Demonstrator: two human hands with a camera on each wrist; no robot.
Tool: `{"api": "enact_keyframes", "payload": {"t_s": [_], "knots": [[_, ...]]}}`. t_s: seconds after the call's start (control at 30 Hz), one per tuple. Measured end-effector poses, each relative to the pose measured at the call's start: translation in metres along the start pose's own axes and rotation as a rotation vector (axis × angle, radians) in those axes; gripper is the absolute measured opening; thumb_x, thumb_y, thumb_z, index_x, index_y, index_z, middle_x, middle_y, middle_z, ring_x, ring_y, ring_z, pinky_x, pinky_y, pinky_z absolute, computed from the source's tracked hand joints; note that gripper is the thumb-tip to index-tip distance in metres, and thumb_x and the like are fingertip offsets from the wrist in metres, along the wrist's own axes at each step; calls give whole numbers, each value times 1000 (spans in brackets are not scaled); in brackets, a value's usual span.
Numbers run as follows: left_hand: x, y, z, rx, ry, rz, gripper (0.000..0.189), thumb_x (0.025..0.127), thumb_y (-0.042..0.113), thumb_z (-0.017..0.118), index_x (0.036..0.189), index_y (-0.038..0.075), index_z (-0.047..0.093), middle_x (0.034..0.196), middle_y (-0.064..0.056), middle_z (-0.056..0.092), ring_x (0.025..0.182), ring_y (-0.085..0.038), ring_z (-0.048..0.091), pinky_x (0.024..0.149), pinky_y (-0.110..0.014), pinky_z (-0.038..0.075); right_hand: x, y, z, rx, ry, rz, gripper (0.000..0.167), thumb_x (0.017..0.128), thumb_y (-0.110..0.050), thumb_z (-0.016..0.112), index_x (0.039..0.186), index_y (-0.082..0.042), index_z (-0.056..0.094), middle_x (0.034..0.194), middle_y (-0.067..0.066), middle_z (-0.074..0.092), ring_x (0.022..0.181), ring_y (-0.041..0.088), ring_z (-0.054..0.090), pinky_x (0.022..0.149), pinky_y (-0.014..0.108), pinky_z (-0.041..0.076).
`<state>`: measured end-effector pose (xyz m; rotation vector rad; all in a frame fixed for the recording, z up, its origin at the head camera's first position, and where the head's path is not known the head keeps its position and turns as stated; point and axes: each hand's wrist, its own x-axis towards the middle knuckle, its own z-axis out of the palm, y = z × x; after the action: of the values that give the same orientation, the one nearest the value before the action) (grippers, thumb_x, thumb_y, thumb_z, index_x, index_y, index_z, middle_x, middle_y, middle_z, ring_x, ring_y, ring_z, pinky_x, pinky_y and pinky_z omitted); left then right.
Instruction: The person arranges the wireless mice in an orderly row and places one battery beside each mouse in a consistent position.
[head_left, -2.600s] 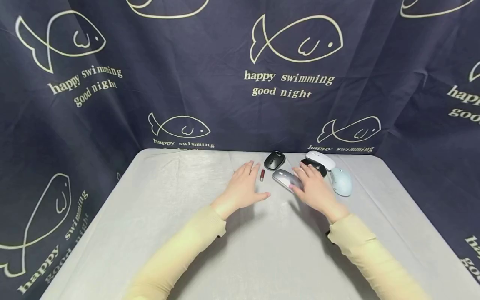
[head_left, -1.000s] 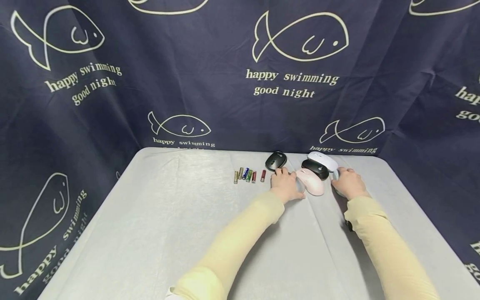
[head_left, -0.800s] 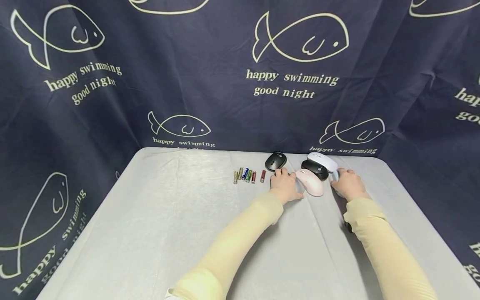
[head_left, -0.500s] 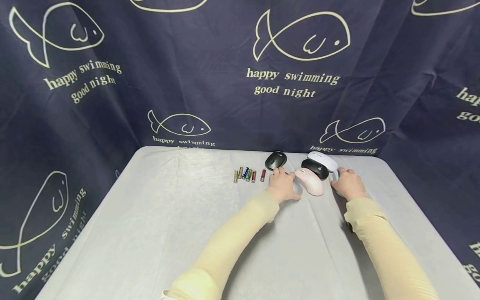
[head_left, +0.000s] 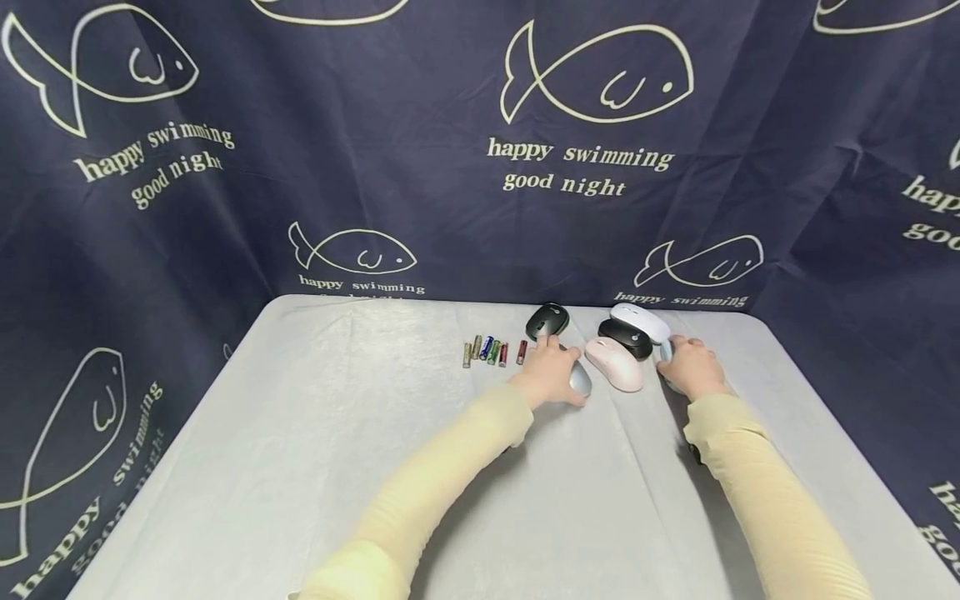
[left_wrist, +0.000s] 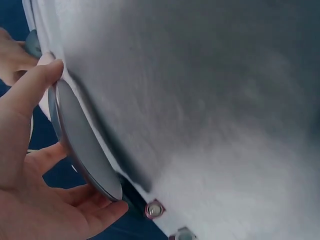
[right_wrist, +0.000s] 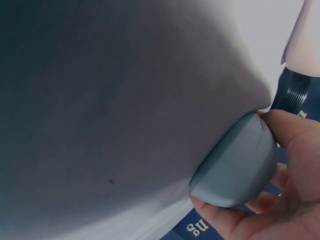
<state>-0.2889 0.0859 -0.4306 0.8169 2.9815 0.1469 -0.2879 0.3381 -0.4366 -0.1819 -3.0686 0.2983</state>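
My left hand (head_left: 551,373) grips a grey computer mouse (left_wrist: 87,145), thumb at one end and fingertips at the other. In the left wrist view that mouse is tipped, one edge close over the table. With my right hand (head_left: 693,368) I hold a light blue mouse (right_wrist: 237,162) at the right end of the group, thumb on one side and fingers on the other. Between the hands lies a pink mouse (head_left: 617,365). Behind it are a black mouse (head_left: 628,340) and a white mouse (head_left: 640,322), close together.
Another black mouse (head_left: 547,321) lies by the table's back edge, just beyond my left fingertips. Left of that hand several small batteries form a row, with a red battery (head_left: 522,352) slightly apart and a blue battery (head_left: 487,347) mid-row. A dark fish-print curtain (head_left: 450,167) hangs behind the table.
My left hand went from beside the batteries to the grey mouse, gripped it and lately shifted it left, away from the pink one. My right hand moved right and took hold of the light blue mouse.
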Motion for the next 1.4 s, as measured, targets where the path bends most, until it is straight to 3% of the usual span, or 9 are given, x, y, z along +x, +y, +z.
{"api": "enact_keyframes", "payload": {"t_s": [0.17,0.63,0.87,1.07,1.4], "knots": [[-12,-11,-10,-6,29,62,77,66,59,74,131,25,51,124,-11,49,116,-25,42,86,-35,47,-2,1,0,7,-4,1,63,82,-23,61,130,10,40,117,41,45,101,61,48,80,64,45],[-46,-41,-39,-73,46,169,77,66,51,78,133,23,50,140,-17,41,124,-30,38,94,-41,46,0,4,3,9,2,12,63,82,-25,61,130,9,40,119,39,45,102,60,48,79,64,45],[-59,-59,-45,-125,66,215,76,65,47,80,132,23,51,139,-15,41,126,-29,36,100,-43,41,3,7,4,15,6,8,62,82,-25,60,130,8,40,118,39,45,100,60,48,76,64,46],[-72,-72,-49,-140,79,242,77,64,47,81,130,23,52,140,-16,41,127,-28,36,98,-46,42,3,5,4,15,-12,20,62,83,-24,60,131,8,38,120,38,42,103,60,47,78,64,45],[-100,-102,-49,-166,79,311,75,63,42,82,129,21,54,140,-19,40,129,-30,35,104,-44,38,3,6,5,24,-4,20,64,83,-25,60,133,8,37,123,39,42,104,60,46,78,65,45]]}}
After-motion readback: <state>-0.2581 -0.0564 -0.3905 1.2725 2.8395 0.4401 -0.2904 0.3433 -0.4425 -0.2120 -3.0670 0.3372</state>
